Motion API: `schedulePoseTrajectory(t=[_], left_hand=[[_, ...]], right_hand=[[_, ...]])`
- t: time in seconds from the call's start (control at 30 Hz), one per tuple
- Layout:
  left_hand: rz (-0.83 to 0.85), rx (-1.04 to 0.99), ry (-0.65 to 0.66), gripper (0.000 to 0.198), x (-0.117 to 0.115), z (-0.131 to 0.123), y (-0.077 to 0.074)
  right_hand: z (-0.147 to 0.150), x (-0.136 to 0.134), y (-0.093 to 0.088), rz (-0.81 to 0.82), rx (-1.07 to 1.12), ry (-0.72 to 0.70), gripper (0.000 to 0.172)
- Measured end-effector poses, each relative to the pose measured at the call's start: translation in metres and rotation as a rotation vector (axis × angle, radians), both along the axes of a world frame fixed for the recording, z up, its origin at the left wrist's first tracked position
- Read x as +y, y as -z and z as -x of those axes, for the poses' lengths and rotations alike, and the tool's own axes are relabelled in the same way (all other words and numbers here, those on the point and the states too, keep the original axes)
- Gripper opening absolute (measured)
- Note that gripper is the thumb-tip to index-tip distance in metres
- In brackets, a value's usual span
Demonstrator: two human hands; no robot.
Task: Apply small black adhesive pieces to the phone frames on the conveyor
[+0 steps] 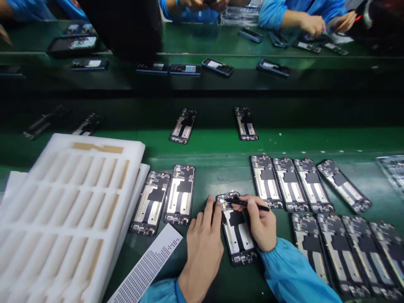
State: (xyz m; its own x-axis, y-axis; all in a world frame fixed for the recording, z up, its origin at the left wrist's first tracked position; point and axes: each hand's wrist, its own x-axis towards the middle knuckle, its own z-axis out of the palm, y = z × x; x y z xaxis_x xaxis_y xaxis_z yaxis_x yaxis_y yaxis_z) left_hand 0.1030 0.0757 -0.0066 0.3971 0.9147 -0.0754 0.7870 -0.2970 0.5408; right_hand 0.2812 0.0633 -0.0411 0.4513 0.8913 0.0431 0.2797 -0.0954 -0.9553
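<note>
An opened phone [236,231] with its circuit board and a black flex strip showing lies on the green bench between my hands. My right hand [261,223] grips black tweezers [246,203], whose tip reaches the phone's upper circuit board. Flat beside it, my left hand [205,244] has its fingers stretched out, fingertips at the phone's upper left edge. Left of that hand lies a white sheet of small black dots [148,265]. Two more opened phones, one near [180,194] and one farther left [150,203], lie beyond the sheet.
White foam trays [126,176] are stacked at the left. Several opened phones [312,185] lie in rows at the right. Two others [183,126] lie on the strip ahead. Phones with blue edges [185,69] lie farther back. Across the bench, co-workers' hands [312,25] are busy.
</note>
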Motion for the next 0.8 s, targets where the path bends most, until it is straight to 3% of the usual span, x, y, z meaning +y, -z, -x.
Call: schedulePoseTrajectory(t=[0.13, 0.2, 0.27, 0.37, 0.47, 0.8], left_hand=[[0.681, -0.725, -0.289, 0.035, 0.004, 0.014, -0.026], [1.017, -1.02, -0.325, 0.032, 0.004, 0.023, -0.041], [1.217, -1.217, -0.313, 0.029, 0.001, 0.03, -0.052], [1.305, -1.317, -0.255, 0.019, -0.007, 0.036, -0.058], [1.323, -1.349, -0.214, 0.023, -0.018, 0.038, -0.061], [1.274, -1.398, -0.361, 0.028, -0.037, 0.032, -0.078]], right_hand=[[-0.001, 0.012, 0.0, -0.04, 0.433, 0.104, 0.039], [-0.001, 0.016, -0.002, -0.066, 0.559, 0.092, 0.04], [0.0, 0.018, -0.004, -0.073, 0.597, 0.073, 0.042], [0.001, 0.019, -0.005, -0.075, 0.61, 0.059, 0.045], [0.001, 0.02, -0.006, -0.073, 0.627, 0.049, 0.048], [0.0, 0.026, -0.005, -0.108, 0.685, 0.033, 0.056]])
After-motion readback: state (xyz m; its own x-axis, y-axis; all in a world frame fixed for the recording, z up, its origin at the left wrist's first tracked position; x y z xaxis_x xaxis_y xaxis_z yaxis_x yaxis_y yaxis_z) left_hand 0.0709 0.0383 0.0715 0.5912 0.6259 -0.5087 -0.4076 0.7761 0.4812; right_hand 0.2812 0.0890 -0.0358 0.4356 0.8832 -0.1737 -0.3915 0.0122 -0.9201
